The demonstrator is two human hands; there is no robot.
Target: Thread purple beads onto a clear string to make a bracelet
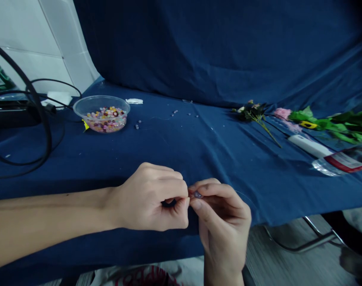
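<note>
Just above the front part of the table, my left hand (152,198) and my right hand (227,216) meet fingertip to fingertip. A small purple-grey bead (198,194) is pinched between the thumb and index finger of my right hand. A thin clear thread (243,196) shows faintly beyond the right hand's knuckles. The left hand is closed, thumb against curled index finger, right beside the bead. What its fingertips hold is hidden.
A clear plastic bowl (101,115) of colourful beads stands at the back left, with loose beads (137,125) near it. Black cables (45,119) loop at the far left. At right lie artificial flowers (255,113), a white bar-shaped object (309,146) and a bottle (344,161).
</note>
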